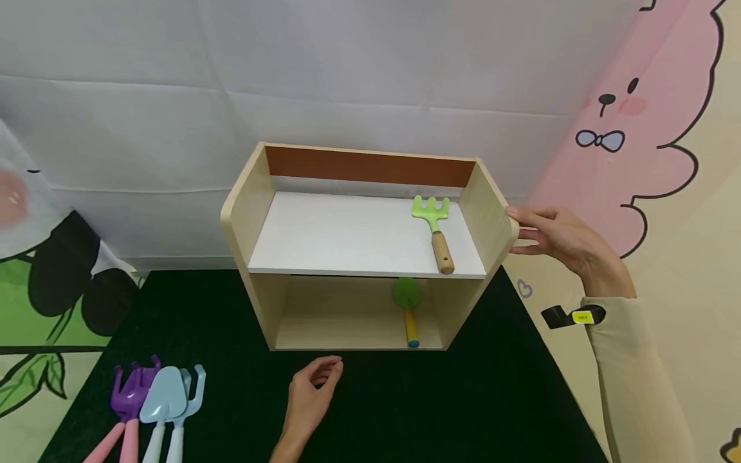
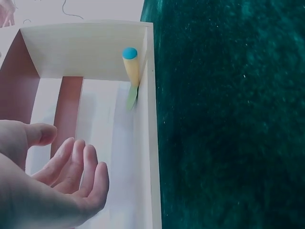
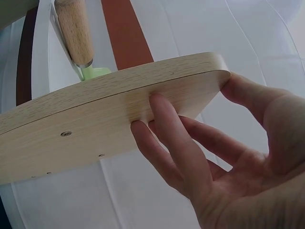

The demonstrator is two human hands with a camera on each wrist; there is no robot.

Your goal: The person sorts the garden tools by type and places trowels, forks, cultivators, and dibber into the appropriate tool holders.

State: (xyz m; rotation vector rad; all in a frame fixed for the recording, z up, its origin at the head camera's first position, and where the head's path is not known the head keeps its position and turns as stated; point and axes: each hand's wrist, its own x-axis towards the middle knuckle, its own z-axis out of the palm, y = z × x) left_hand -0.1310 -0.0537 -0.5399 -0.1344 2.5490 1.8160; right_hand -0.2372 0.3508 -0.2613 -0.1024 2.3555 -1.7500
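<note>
A two-level wooden shelf [image 1: 341, 231] stands at the table's back. On its upper board lies a light green hand fork [image 1: 442, 252], its wooden handle [image 3: 76, 33] pointing forward. The lower level holds a green trowel [image 1: 408, 294], its yellow handle [image 2: 131, 67] tipped in blue. My right hand [image 1: 564, 241] touches the shelf's right side panel [image 3: 95, 114]; in the right wrist view the fingertips rest on its outer face, the thumb [image 3: 248, 93] at its rounded corner. My left hand [image 1: 307, 402] hangs loosely curled and empty before the shelf, palm [image 2: 62, 186] turned up in the left wrist view.
At the table's front left lie purple forks [image 1: 132, 392] with pink handles, a light blue trowel [image 1: 164, 392] and a light blue fork [image 1: 193, 399]. Dark green cloth [image 1: 463, 399] covers the table. A white curtain [image 1: 347, 64] hangs behind, and a decorated wall [image 1: 683, 257] is at the right.
</note>
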